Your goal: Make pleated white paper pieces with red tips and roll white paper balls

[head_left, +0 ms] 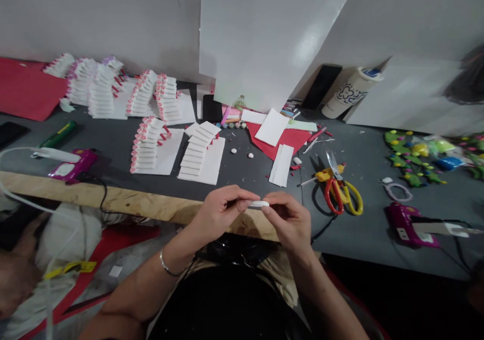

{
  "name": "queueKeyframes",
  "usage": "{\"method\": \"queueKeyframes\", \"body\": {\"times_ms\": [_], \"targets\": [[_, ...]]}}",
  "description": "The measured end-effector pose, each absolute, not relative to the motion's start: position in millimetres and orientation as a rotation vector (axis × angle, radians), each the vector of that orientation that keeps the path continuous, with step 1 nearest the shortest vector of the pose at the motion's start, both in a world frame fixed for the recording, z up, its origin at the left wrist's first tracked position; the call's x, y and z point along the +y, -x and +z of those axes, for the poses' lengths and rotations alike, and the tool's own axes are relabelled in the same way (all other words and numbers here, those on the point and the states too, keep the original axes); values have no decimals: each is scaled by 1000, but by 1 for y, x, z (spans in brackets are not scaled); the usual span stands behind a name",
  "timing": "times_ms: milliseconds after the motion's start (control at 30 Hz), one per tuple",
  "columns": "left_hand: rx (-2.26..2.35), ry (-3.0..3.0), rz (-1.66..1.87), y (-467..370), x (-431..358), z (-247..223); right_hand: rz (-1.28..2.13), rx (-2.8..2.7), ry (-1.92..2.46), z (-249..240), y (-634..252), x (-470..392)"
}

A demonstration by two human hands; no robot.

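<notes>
A small, flat white clay-like piece [259,204] is pinched at both ends between my hands, just past the front edge of the table. My left hand [223,210] is closed on its left end with thumb and fingertips; my right hand [290,220] grips the right end the same way. Beyond them on the dark tabletop lie two little white lumps, a near one [250,155] and another [233,151]. A fanned row of white strips [194,153] with red bits rests on a white card [215,166] to the left. White paper strips [281,166] lie ahead of my right hand.
Red-and-yellow scissors [336,188] lie right of my hands. Purple power sockets [410,226] with cords sit at the right, more at the left [75,166]. A cream tumbler [350,93] leans at the back. Several finished fans [147,146] line the left. Someone's hand [15,284] shows lower left.
</notes>
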State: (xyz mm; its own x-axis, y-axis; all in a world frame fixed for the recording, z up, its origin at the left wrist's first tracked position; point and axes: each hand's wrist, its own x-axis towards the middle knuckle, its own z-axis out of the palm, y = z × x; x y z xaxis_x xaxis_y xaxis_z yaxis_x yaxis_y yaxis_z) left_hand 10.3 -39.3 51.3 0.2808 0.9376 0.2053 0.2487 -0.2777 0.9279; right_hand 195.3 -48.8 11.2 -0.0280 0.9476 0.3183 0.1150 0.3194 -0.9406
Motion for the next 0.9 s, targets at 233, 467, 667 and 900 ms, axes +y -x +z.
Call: {"method": "queueKeyframes", "body": {"times_ms": [233, 467, 667, 900], "targets": [[1095, -2205, 1195, -8, -43, 47, 1057, -1365, 1108, 19, -196, -52], [1064, -2797, 1247, -7, -40, 41, 1219, -1233, 1084, 14, -192, -53], [1022, -2643, 1379, -14, -38, 28, 1308, -1054, 971, 12, -182, -52], [1174, -2283, 1541, -31, -46, 22, 1317, -796, 865, 5, -158, -51]]}}
